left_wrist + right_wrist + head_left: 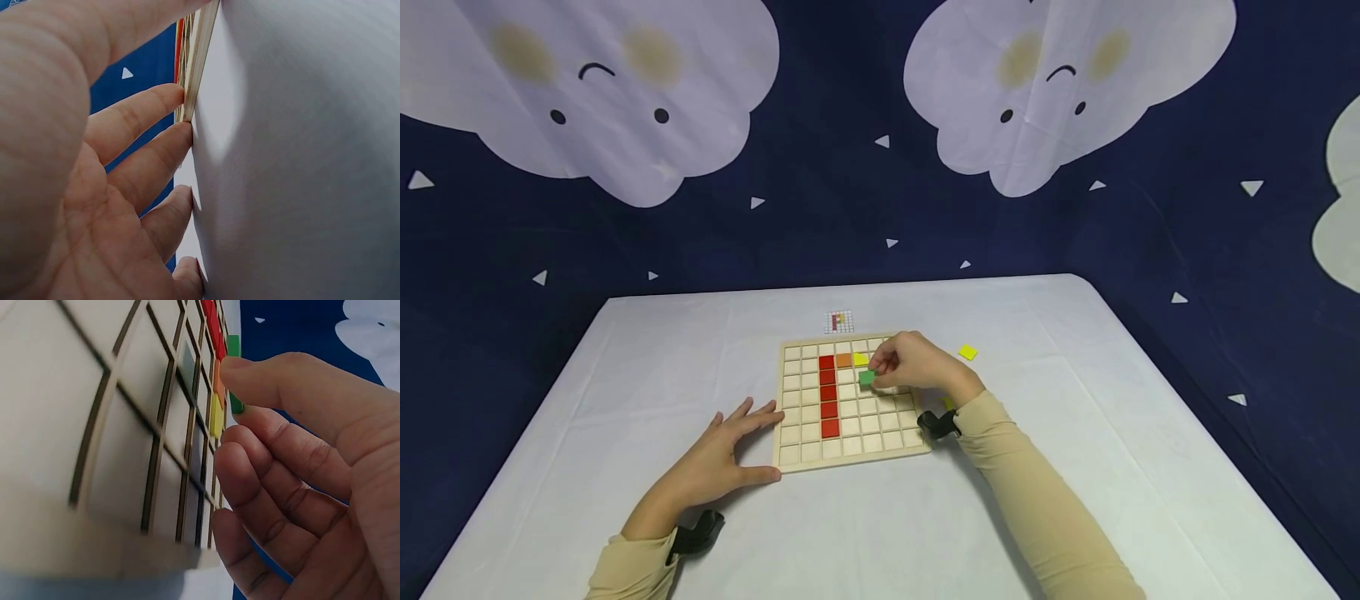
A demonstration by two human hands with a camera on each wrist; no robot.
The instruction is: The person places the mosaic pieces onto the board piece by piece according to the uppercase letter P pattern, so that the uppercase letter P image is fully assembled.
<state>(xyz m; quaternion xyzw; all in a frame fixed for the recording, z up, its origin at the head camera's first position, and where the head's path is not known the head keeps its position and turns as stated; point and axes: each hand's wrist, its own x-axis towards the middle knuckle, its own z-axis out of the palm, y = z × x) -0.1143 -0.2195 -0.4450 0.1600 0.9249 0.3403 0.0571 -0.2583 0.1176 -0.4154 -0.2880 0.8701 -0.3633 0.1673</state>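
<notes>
A wooden grid board (852, 461) lies flat on the table, its cells mostly filled with pale squares. Down one column runs a line of several red tiles (828, 392); an orange tile (844, 360) and a yellow tile (861, 359) sit to the right of its top. Above the board, my right hand (917, 362) pinches a green tile (867, 378) between thumb and forefinger; the right wrist view shows the green tile held up off the grid. My left hand (722, 454) is spread, with fingertips and thumb touching the board's left edge.
Behind the board lies a small printed grid card (839, 322) with a coloured pattern. A loose yellow tile (967, 352) rests right of the board, and another yellow piece (948, 403) shows partly behind the right wrist. A dark blue cloth with clouds hangs beyond the white table (700, 350).
</notes>
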